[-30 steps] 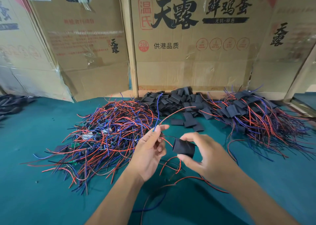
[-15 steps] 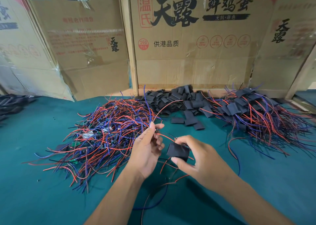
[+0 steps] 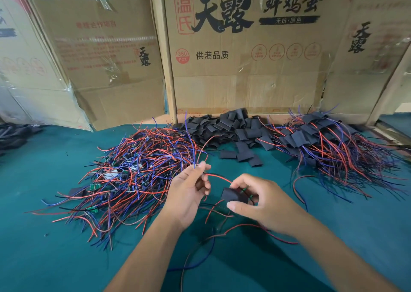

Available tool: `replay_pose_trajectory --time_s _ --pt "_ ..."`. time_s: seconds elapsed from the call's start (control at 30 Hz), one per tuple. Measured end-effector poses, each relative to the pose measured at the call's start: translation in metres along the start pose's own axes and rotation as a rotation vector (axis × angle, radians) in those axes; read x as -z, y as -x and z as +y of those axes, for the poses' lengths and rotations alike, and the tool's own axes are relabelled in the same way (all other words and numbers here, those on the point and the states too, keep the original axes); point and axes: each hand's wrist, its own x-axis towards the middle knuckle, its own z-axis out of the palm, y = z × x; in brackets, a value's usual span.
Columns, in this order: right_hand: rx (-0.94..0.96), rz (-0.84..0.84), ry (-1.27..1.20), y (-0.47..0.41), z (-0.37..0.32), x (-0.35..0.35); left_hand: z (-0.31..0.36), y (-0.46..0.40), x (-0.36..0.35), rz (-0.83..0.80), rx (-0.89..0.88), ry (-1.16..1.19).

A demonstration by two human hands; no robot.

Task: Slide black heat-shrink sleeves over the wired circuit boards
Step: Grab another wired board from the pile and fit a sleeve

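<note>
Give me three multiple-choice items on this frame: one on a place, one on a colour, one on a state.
1. Where does the heap of loose black heat-shrink sleeves lie?
A. Against the cardboard boxes, between the two wire piles
B. On the near table edge
C. Inside an open box

2. What colour is the table covering?
A. Grey
B. Teal green
C. Yellow

3. What is the right hand doing?
A. Lying flat on the table
B. Hanging idle
C. Gripping a black sleeve with a green board edge showing at its end

Answers:
1. A, the heap sits at the foot of the printed cardboard box.
2. B, the bare cloth around the piles is teal.
3. C, thumb and fingers pinch the sleeve, while the left hand pinches red and blue wires.
</note>
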Motion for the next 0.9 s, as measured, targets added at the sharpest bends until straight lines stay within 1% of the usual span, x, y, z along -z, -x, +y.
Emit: replay_pose_trajectory --time_s 0.13,0.23,0.4,0.53,0.6,0.73,0.8,0.83,0.87,0.9 --pt "-0.077 -0.078 0.12 -0.001 0.018 0.029 -0.003 0.003 0.002 -0.041 0.086 -0.254" --pt "-0.131 -0.13 0.211 0.0 0.033 0.041 -0.006 0.005 0.001 -0.052 0.111 -0.43" --pt "-0.176 -0.216 0.196 0.001 0.046 0.048 -0.004 0.006 0.004 -0.023 0.129 -0.552" --pt "-0.157 -0.232 0.171 0.001 0.046 0.052 0.001 0.007 0.005 0.006 0.177 -0.636" --pt "-0.143 -0.23 0.17 0.001 0.043 0.051 0.008 0.008 0.01 -0.03 0.208 -0.709" --pt "-0.049 -0.232 0.165 0.001 0.031 0.033 0.035 0.016 0.028 -0.173 0.171 -1.155" --pt "0.026 -0.261 0.168 0.0 0.024 0.02 0.056 0.022 0.041 -0.196 0.218 -1.326" --pt "0.051 -0.274 0.173 0.0 0.021 0.016 0.067 0.025 0.048 -0.175 0.238 -1.411" --pt "0.067 -0.284 0.18 0.0 0.02 0.012 0.079 0.027 0.053 -0.117 0.206 -1.503" --pt "0.078 -0.291 0.186 0.0 0.019 0.011 0.087 0.029 0.057 -0.027 0.097 -1.577"
